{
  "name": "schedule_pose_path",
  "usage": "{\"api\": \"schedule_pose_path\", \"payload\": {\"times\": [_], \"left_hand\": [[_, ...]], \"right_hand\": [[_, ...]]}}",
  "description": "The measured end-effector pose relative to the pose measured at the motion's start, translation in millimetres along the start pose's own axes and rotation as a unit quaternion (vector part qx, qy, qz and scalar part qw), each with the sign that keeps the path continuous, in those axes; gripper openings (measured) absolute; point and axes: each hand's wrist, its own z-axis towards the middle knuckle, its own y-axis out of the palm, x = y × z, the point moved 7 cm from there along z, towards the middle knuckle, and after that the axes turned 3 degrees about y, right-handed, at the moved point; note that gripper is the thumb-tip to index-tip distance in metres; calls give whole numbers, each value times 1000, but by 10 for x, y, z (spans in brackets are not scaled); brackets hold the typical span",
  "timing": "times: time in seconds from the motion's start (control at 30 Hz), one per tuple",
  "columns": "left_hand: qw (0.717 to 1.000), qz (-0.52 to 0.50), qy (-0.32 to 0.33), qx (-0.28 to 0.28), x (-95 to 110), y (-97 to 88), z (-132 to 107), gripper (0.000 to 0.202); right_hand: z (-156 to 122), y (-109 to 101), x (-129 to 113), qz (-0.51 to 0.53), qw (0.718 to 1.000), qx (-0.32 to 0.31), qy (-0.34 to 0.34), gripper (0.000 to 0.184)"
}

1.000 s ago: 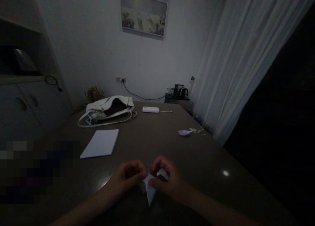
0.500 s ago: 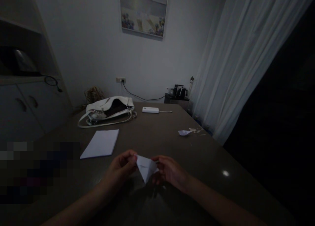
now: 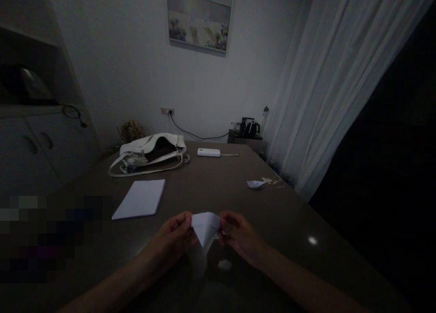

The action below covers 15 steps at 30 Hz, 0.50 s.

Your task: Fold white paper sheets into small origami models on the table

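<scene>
Clearly, most of the view is taken up by the brown table (image 3: 272, 217), whose right edge is slanted away toward the far corner and whose left side is partly masked by a pixelated patch. The far part of the right edge is neighboured by a white curtain (image 3: 306, 90). The most room for sideways movement is offered on the right, where a broad stretch of tabletop is seen between the right forearm and that edge. Room ahead is narrowed on the left by the slouching white bag (image 3: 145, 145) near the far edge, with its strap looped forward, and by the paper stack (image 3: 139, 199), which is set between the bag and the left hand (image 3: 175, 235). Between that hand and the right hand (image 3: 239, 235), the folded paper (image 3: 205, 226) is held above the table, point downward; one side is pinched in the left fingers and the other in the right. Straight ahead, well apart from the hands, a white oblong device (image 3: 209, 153) is found with its short cable (image 3: 230, 155). Farther right, a small folded piece (image 3: 255, 184) is placed beside pale flecks (image 3: 270, 181) near the right edge.
</scene>
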Motion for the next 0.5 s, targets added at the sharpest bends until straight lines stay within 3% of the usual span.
{"api": "schedule_pose_path", "payload": {"times": [0.27,0.5], "left_hand": [[976,206,43,-48,-13,70,-65,28],[956,270,96,-66,11,178,-100,23]], "right_hand": [[-41,149,159,60,994,-50,80,32],[-56,176,243,43,994,-57,78,30]]}}
